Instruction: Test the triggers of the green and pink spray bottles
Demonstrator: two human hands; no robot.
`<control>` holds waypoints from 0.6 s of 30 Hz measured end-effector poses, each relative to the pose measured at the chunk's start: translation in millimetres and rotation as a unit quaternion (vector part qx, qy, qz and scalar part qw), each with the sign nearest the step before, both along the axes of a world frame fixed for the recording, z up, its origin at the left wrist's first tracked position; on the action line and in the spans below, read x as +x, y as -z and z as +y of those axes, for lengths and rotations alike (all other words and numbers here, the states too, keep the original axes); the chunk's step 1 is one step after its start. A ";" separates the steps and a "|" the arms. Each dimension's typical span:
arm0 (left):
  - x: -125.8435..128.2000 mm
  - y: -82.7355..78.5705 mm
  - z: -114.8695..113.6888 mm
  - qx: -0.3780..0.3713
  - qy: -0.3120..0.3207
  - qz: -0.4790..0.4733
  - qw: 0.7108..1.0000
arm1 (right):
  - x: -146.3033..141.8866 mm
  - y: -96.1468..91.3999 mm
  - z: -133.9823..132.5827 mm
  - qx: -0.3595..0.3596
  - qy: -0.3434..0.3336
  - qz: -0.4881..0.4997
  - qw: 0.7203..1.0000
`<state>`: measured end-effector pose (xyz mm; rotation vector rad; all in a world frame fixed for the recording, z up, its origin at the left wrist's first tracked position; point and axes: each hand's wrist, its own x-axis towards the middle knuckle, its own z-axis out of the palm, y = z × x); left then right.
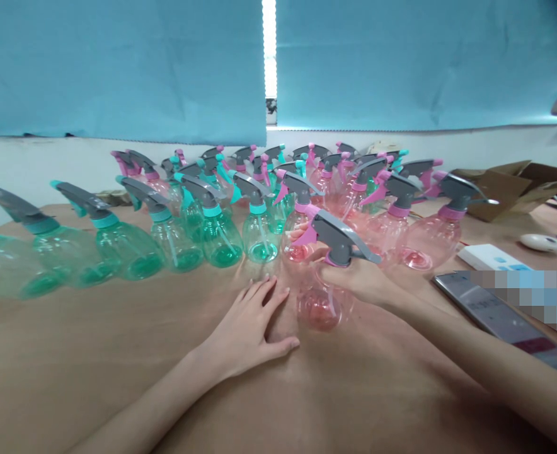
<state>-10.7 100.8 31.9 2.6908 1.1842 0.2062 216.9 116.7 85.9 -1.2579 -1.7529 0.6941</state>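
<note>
My left hand (247, 331) lies on the table with its fingers spread and nothing in it. Just right of it, a clear pink spray bottle (326, 309) with a grey and pink trigger head stands at the front. My right hand (354, 277) is wrapped around this bottle near its neck, partly hidden by the spray head. Its fingertips show beside another pink spray bottle (298, 251) close behind. Left of that bottle, a row of green spray bottles (222, 236) with grey and teal heads extends to the left edge.
More pink spray bottles (430, 236) stand to the right, and several mixed ones crowd behind. At right lie a phone (486, 315), a white box (491, 257), a white computer mouse (542, 243) and an open cardboard box (510, 186). Blue blinds (118, 69) hang at the back.
</note>
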 end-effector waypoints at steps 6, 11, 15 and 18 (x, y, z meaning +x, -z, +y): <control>0.2 0.7 0.0 0.001 0.000 0.002 1.000 | -1.5 -3.7 -1.9 0.003 0.020 0.007 1.000; 0.3 0.1 0.3 0.000 -0.002 -0.004 1.000 | -2.2 -4.7 -2.2 -0.003 0.017 0.010 1.000; 0.6 -0.2 0.4 -0.003 -0.005 0.001 1.000 | -2.0 -3.6 -1.1 0.001 0.009 0.018 1.000; 0.7 0.1 0.4 -0.006 -0.005 0.000 1.000 | -2.1 -3.7 -0.4 0.004 0.010 0.018 1.000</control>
